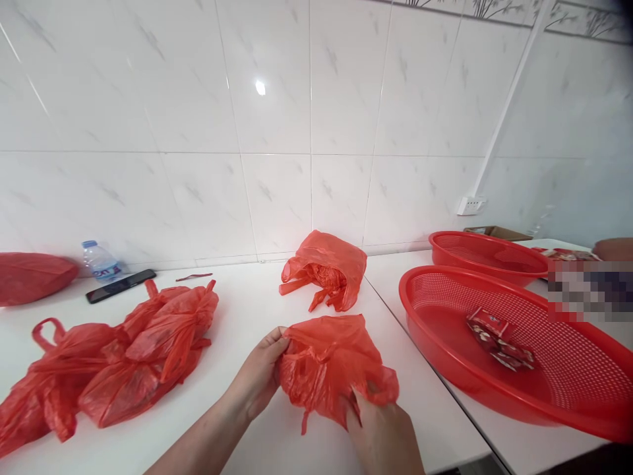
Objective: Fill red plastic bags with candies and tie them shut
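Note:
Both my hands grip one red plastic bag [331, 359] just above the white table. My left hand [260, 376] pinches the bag's left edge with closed fingers. My right hand [378, 429] is closed on the bag's lower right part, fingers buried in the plastic. A second crumpled red bag [326, 267] lies behind it near the wall. Several tied, filled red bags [123, 356] lie in a heap at the left.
Two red perforated baskets stand at the right; the near one [568, 389] holds a few small red packets [499, 336], the far one [489, 254] sits behind. A water bottle [101, 262], a black phone [120, 285] and a red bundle [30, 277] rest by the tiled wall.

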Tool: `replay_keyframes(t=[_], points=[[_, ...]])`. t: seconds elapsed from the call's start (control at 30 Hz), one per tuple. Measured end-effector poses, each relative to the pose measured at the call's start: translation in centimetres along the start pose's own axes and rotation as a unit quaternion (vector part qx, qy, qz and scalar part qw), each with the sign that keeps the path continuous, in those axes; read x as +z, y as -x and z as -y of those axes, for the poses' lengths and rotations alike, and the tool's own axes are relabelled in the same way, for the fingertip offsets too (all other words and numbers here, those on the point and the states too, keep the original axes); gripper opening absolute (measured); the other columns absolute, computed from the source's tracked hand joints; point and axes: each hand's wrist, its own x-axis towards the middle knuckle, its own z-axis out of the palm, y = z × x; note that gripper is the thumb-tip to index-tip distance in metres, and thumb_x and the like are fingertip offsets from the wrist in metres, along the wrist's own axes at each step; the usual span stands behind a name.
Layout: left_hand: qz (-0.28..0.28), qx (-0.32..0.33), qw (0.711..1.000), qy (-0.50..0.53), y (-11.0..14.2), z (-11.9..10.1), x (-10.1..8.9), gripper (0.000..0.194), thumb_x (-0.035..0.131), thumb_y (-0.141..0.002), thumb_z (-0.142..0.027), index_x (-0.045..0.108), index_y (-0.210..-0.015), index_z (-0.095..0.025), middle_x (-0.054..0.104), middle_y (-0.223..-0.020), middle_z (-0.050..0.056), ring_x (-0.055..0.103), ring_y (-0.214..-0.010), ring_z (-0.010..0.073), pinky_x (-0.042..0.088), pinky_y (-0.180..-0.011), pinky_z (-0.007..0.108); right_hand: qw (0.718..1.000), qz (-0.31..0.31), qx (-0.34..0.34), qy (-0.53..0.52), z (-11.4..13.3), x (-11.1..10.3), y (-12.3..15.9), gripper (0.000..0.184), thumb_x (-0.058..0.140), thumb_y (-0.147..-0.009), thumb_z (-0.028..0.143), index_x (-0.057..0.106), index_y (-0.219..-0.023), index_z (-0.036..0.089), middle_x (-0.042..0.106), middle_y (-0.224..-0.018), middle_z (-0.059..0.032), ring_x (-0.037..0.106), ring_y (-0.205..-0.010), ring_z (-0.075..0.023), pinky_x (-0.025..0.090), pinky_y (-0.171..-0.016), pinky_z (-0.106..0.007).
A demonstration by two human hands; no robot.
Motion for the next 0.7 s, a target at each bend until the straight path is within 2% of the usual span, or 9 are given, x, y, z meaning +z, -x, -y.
replay_keyframes(t=[0.1, 0.2, 0.3, 0.4, 0.43, 0.5, 0.57, 0.63, 0.7], points=[[0.053, -0.024, 0.998, 0.0, 0.7, 0.8, 0.8, 0.027, 0.069, -0.074, -0.035, 0.048, -0.073, -0.018, 0.055, -0.066, -0.003, 0.049, -0.054, 0.0082, 0.038, -0.053, 0.02, 0.989, -0.126, -0.067, 0.049, 1.4, -0.1, -0.5, 0.047, 0.049, -0.087, 0.029, 0.047, -0.134, 0.028, 0.064, -0.117, -0.0107, 0.067, -0.091, -0.025, 0.053, -0.065, -0.031], [0.136, -0.021, 0.987, -0.083, 1.6, 0.9, 1.1, 0.028, 0.068, -0.074, -0.038, 0.049, -0.073, -0.017, 0.054, -0.068, -0.001, 0.05, -0.059, 0.01, 0.04, -0.06, 0.023, 0.981, -0.182, -0.024, 0.063, 1.3, -0.6, -2.0, 0.061, 0.05, -0.083, 0.021, 0.035, -0.142, 0.027, 0.038, -0.145, -0.0128, 0.051, -0.118, -0.0324, 0.051, -0.08, -0.042], [0.182, 0.015, 0.927, -0.328, 2.2, 0.4, 0.4, 0.023, 0.067, -0.068, -0.022, 0.045, -0.063, -0.018, 0.042, -0.06, -0.005, 0.037, -0.052, 0.0074, 0.028, -0.049, 0.02, 0.993, -0.112, 0.03, 0.02, -0.4, -1.5, -3.7, 0.051, 0.048, -0.072, 0.009, 0.058, -0.119, 0.025, 0.044, -0.139, -0.0115, 0.049, -0.117, -0.0357, 0.047, -0.083, -0.047], [0.128, 0.092, 0.804, -0.573, 2.1, -0.5, -1.4, 0.014, 0.052, -0.063, -0.007, 0.044, -0.06, -0.018, 0.042, -0.059, -0.006, 0.034, -0.053, 0.0087, 0.02, -0.047, 0.022, 0.982, 0.051, 0.103, -0.152, -2.3, -2.5, -4.4, 0.024, 0.044, -0.07, 0.007, 0.062, -0.075, 0.023, 0.065, -0.091, -0.0058, 0.059, -0.084, -0.0244, 0.046, -0.069, -0.036], [0.093, 0.113, 0.767, -0.624, 1.8, -0.9, -2.2, 0.014, 0.048, -0.062, -0.005, 0.047, -0.062, -0.019, 0.046, -0.061, -0.005, 0.037, -0.055, 0.0096, 0.022, -0.048, 0.022, 0.955, 0.11, 0.135, -0.241, -2.8, -2.8, -4.3, 0.019, 0.044, -0.073, 0.01, 0.058, -0.069, 0.022, 0.063, -0.077, -0.0027, 0.058, -0.073, -0.0201, 0.045, -0.063, -0.031], [0.016, 0.137, 0.718, -0.683, 1.3, -1.5, -3.9, 0.021, 0.045, -0.06, -0.003, 0.053, -0.069, -0.02, 0.055, -0.068, -0.003, 0.043, -0.058, 0.0113, 0.025, -0.051, 0.023, 0.865, 0.195, 0.183, -0.425, -3.3, -3.2, -4.0, 0.012, 0.047, -0.079, 0.02, 0.055, -0.071, 0.022, 0.058, -0.069, 0.001, 0.052, -0.063, -0.0151, 0.041, -0.057, -0.026], [-0.059, 0.138, 0.705, -0.693, 0.7, -2.0, -5.3, 0.024, 0.045, -0.059, -0.003, 0.054, -0.072, -0.021, 0.058, -0.072, -0.002, 0.045, -0.059, 0.012, 0.027, -0.052, 0.023, 0.77, 0.227, 0.19, -0.566, -3.5, -3.3, -3.5, 0.012, 0.054, -0.082, 0.03, 0.055, -0.074, 0.021, 0.057, -0.071, 0.002, 0.05, -0.063, -0.0122, 0.04, -0.058, -0.023], [-0.11, 0.124, 0.738, -0.655, 0.3, -2.2, -6.1, 0.019, 0.045, -0.06, -0.004, 0.052, -0.069, -0.02, 0.057, -0.068, -0.002, 0.044, -0.055, 0.0118, 0.027, -0.051, 0.023, 0.699, 0.228, 0.194, -0.649, -3.5, -3.0, -3.1, 0.019, 0.06, -0.082, 0.036, 0.054, -0.076, 0.02, 0.056, -0.071, 0.003, 0.049, -0.063, -0.0101, 0.039, -0.06, -0.022], [-0.126, 0.101, 0.82, -0.549, 0.0, -2.0, -6.2, 0.013, 0.047, -0.064, -0.007, 0.05, -0.067, -0.02, 0.056, -0.063, -0.003, 0.045, -0.053, 0.0112, 0.03, -0.05, 0.022, 0.654, 0.208, 0.218, -0.695, -3.6, -2.3, -2.8, 0.023, 0.064, -0.079, 0.039, 0.052, -0.075, 0.019, 0.054, -0.069, 0.0042, 0.047, -0.061, -0.009, 0.038, -0.059, -0.021]])
